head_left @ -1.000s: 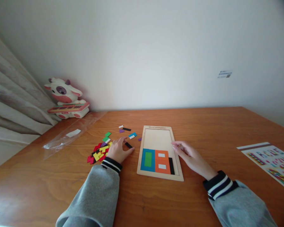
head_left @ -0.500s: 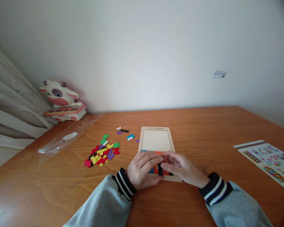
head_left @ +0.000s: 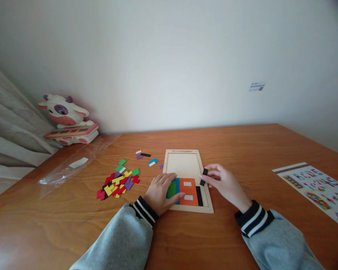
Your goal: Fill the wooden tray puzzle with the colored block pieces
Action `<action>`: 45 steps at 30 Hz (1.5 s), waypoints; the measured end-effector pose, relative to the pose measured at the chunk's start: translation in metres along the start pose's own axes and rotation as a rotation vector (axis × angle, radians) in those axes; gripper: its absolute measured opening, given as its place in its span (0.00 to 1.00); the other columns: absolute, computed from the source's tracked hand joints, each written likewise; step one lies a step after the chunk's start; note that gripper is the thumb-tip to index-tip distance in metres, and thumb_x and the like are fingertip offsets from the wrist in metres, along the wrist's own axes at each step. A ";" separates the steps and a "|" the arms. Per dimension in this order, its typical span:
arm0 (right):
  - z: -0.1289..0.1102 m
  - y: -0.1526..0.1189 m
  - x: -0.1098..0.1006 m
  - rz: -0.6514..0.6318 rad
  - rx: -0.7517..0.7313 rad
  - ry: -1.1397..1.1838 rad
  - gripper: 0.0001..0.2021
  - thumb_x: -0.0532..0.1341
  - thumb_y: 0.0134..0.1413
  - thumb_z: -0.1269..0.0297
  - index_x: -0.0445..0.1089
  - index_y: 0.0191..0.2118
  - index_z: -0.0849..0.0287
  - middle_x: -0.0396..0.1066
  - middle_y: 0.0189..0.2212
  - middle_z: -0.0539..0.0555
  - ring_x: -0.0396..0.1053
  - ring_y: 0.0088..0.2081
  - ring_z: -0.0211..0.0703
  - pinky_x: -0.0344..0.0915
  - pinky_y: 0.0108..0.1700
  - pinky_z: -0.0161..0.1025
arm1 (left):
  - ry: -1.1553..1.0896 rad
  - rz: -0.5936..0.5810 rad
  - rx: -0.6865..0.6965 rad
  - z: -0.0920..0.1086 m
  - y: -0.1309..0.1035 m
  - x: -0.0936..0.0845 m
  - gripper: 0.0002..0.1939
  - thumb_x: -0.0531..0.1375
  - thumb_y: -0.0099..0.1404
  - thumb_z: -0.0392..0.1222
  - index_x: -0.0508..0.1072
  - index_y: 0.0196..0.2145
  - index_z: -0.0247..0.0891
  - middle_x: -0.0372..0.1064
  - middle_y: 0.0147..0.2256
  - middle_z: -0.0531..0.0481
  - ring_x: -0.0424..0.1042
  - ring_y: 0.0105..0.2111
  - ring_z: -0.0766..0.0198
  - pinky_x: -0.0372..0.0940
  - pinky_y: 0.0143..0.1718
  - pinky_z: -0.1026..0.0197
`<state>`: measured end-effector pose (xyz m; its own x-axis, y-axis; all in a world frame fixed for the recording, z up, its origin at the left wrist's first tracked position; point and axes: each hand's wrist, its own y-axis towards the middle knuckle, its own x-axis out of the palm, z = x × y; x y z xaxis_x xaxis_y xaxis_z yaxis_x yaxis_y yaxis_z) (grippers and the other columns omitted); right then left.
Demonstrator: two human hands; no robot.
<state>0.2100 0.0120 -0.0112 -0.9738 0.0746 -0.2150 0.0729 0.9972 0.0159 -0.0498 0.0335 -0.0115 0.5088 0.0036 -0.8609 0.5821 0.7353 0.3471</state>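
Observation:
A wooden puzzle tray [head_left: 183,150] lies in front of me, its near half partly filled with flat pieces. Green [head_left: 171,189], blue [head_left: 178,183] and orange pieces [head_left: 189,190] sit side by side there, with two white rectangles showing among the orange. A black strip [head_left: 199,196] lies along the right of the orange. My left hand [head_left: 160,193] rests over the tray's left edge, fingers apart, covering part of the green. Between thumb and fingers, my right hand [head_left: 221,182] pinches a black puzzle piece [head_left: 204,177] above the tray's right rim.
A pile of coloured puzzle pieces [head_left: 116,183] lies to the left, with a few scattered beyond it. A clear plastic bag [head_left: 70,168] and a toy cow with a keyboard [head_left: 69,122] are farther left. A printed pattern sheet [head_left: 315,189] lies at right.
My hands have moved apart, uncovering the tray's pieces. The right hand has lifted a black piece off to the right; my left hand has shifted left and opened. The view has turned slightly.

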 end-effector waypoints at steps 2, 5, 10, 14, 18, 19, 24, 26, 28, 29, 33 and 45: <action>0.004 0.001 -0.002 -0.012 0.012 -0.011 0.25 0.68 0.45 0.44 0.65 0.41 0.57 0.75 0.34 0.55 0.75 0.30 0.45 0.75 0.30 0.42 | 0.013 -0.027 0.011 0.000 0.000 0.000 0.28 0.57 0.65 0.59 0.68 0.55 0.38 0.71 0.52 0.40 0.69 0.52 0.49 0.66 0.52 0.45; 0.009 0.002 -0.003 -0.041 0.004 -0.043 0.24 0.67 0.47 0.45 0.67 0.43 0.58 0.74 0.37 0.56 0.75 0.31 0.44 0.76 0.30 0.42 | 0.042 -0.038 0.039 0.001 -0.001 -0.001 0.25 0.57 0.66 0.58 0.69 0.54 0.39 0.71 0.51 0.41 0.69 0.51 0.50 0.65 0.52 0.45; 0.010 0.002 -0.006 -0.056 -0.028 -0.156 0.20 0.66 0.50 0.49 0.68 0.43 0.58 0.77 0.34 0.56 0.75 0.33 0.45 0.73 0.36 0.44 | 0.068 -0.051 0.049 0.001 0.000 -0.001 0.25 0.57 0.66 0.57 0.70 0.53 0.38 0.71 0.51 0.40 0.69 0.51 0.49 0.65 0.51 0.44; 0.006 0.001 -0.007 -0.024 -0.076 -0.276 0.18 0.66 0.50 0.50 0.71 0.41 0.57 0.77 0.32 0.55 0.74 0.32 0.45 0.71 0.38 0.44 | 0.075 -0.048 0.058 0.001 -0.001 0.000 0.32 0.61 0.59 0.62 0.70 0.54 0.39 0.71 0.51 0.40 0.69 0.50 0.47 0.65 0.51 0.43; 0.004 0.001 -0.006 -0.033 -0.127 -0.383 0.18 0.66 0.49 0.48 0.74 0.40 0.57 0.74 0.29 0.52 0.69 0.28 0.42 0.68 0.32 0.41 | 0.075 -0.041 0.054 0.001 -0.002 0.001 0.33 0.62 0.58 0.63 0.70 0.54 0.41 0.71 0.51 0.40 0.69 0.50 0.47 0.65 0.51 0.43; 0.003 0.000 -0.006 -0.040 -0.128 -0.399 0.18 0.66 0.49 0.48 0.74 0.39 0.56 0.74 0.29 0.51 0.68 0.27 0.41 0.67 0.31 0.40 | 0.076 -0.042 0.055 0.001 -0.002 0.002 0.33 0.62 0.58 0.63 0.70 0.54 0.41 0.71 0.51 0.40 0.69 0.50 0.48 0.65 0.51 0.43; 0.004 0.000 -0.005 -0.081 -0.181 -0.476 0.16 0.65 0.51 0.48 0.74 0.37 0.55 0.71 0.29 0.51 0.66 0.28 0.41 0.65 0.31 0.40 | 0.075 -0.047 0.055 0.000 -0.002 0.002 0.31 0.60 0.60 0.63 0.70 0.54 0.40 0.70 0.51 0.40 0.68 0.50 0.47 0.64 0.52 0.43; 0.004 0.000 -0.005 -0.106 -0.198 -0.496 0.15 0.64 0.53 0.49 0.74 0.36 0.56 0.71 0.29 0.52 0.66 0.28 0.41 0.64 0.32 0.40 | 0.072 -0.052 0.053 0.000 -0.001 0.002 0.32 0.60 0.60 0.63 0.70 0.54 0.38 0.70 0.52 0.40 0.68 0.50 0.47 0.64 0.52 0.42; 0.002 0.000 -0.006 -0.114 -0.197 -0.501 0.15 0.62 0.56 0.50 0.74 0.38 0.57 0.70 0.29 0.52 0.66 0.28 0.42 0.64 0.33 0.40 | 0.075 -0.053 0.051 0.000 -0.001 0.002 0.32 0.61 0.60 0.62 0.70 0.54 0.38 0.70 0.52 0.40 0.68 0.50 0.47 0.64 0.52 0.42; 0.002 0.000 -0.007 -0.120 -0.195 -0.498 0.14 0.60 0.58 0.51 0.73 0.40 0.57 0.70 0.28 0.51 0.66 0.28 0.42 0.64 0.33 0.41 | 0.077 -0.053 0.050 0.001 -0.001 0.002 0.31 0.61 0.60 0.62 0.70 0.54 0.38 0.70 0.52 0.40 0.68 0.50 0.47 0.64 0.52 0.42; 0.004 0.001 -0.013 -0.202 -0.179 -0.447 0.15 0.62 0.56 0.52 0.72 0.43 0.56 0.69 0.30 0.50 0.66 0.29 0.41 0.65 0.33 0.39 | 0.081 -0.060 0.050 0.001 -0.001 0.001 0.31 0.60 0.60 0.62 0.70 0.54 0.40 0.70 0.52 0.40 0.68 0.50 0.47 0.64 0.52 0.43; -0.001 0.000 -0.017 -0.308 -0.194 -0.531 0.20 0.56 0.61 0.46 0.75 0.32 0.58 0.68 0.31 0.53 0.66 0.31 0.41 0.62 0.34 0.38 | 0.090 -0.083 0.036 0.000 -0.002 0.001 0.30 0.61 0.60 0.62 0.70 0.53 0.38 0.70 0.53 0.41 0.67 0.51 0.48 0.63 0.52 0.43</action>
<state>0.2267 0.0106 -0.0065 -0.7007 -0.1760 -0.6914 -0.2819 0.9585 0.0417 -0.0500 0.0319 -0.0133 0.3997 0.0058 -0.9166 0.6428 0.7111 0.2849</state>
